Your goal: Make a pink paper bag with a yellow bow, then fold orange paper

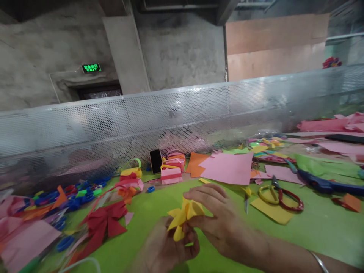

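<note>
Both hands worked low at the near edge of the surface (313, 231), which was covered in lime-green sheet. The left hand (167, 248), blurred, had its grip clenched around the bottom of a yellow folded paper piece (183, 218); the right hand (218, 220) pinched the same piece from the right side, fingers (204, 193) curled over its top. The piece was held just above the surface, between the two hands.

Clutter all round: a red paper bow (104, 223) to the left, blue plastic rings (76, 197) beyond it, a pink paper sheet (227, 168) past the hands, red-and-yellow scissors (280, 195) on a yellow sheet (273, 211) to the right, and a blue glue gun (327, 185) further right. A dark phone (155, 161) leaned against a perforated metal screen (182, 117) running the length of the surface. Behind it were bare concrete walls (182, 49), a green exit sign (91, 68) over a doorway and a plywood panel (275, 45).
</note>
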{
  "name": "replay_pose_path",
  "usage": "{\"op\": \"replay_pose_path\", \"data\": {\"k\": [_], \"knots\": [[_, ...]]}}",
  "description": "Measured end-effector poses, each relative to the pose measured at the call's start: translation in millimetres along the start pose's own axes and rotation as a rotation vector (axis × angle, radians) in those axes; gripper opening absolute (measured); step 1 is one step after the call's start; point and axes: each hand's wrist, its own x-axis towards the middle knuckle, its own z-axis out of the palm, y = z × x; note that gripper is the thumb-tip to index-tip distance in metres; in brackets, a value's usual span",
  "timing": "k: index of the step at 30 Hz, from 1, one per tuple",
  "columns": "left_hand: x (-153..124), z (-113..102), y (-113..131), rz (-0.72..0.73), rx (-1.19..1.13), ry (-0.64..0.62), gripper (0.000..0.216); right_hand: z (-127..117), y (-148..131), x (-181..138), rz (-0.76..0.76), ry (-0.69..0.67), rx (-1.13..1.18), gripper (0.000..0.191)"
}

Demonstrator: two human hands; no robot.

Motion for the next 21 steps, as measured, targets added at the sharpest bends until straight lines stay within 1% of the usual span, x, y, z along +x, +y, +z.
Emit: {"op": "replay_pose_path", "data": {"k": [3,5,9,11,13,17,18,21], "knots": [[3.0,-2.3,0.7,-0.019,-0.02,-0.001,0.034,0.9,0.4,1.0,-0.027,-0.019,-0.07,0.014],[4.3,-3.5,0.8,-0.029,-0.022,0.004,0.035,2.1,1.0,1.3,-0.063,-0.003,-0.115,0.014],[1.9,-1.0,0.6,-0.049,-0.023,0.009,0.028,1.9,0.3,1.9,-0.172,0.015,-0.173,0.018],[0.0,1.4,0.3,-0.063,-0.025,0.008,0.024,1.8,-1.1,1.9,-0.19,0.025,-0.157,0.02],[-0.7,2.8,-0.1,-0.071,-0.031,0.016,0.019,2.7,-2.1,1.1,-0.15,0.019,-0.093,0.019],[1.4,1.5,-0.7,-0.079,-0.064,0.023,0.015,4.3,0.2,-1.4,0.009,0.049,0.052,0.015],[2.2,1.0,-0.7,-0.082,-0.066,0.019,0.014,4.0,1.8,-2.0,0.016,0.05,0.069,0.016],[3.6,0.4,-0.3,-0.076,-0.069,0.015,0.011,1.3,6.6,-3.1,-0.033,0.028,0.08,0.02]]}}
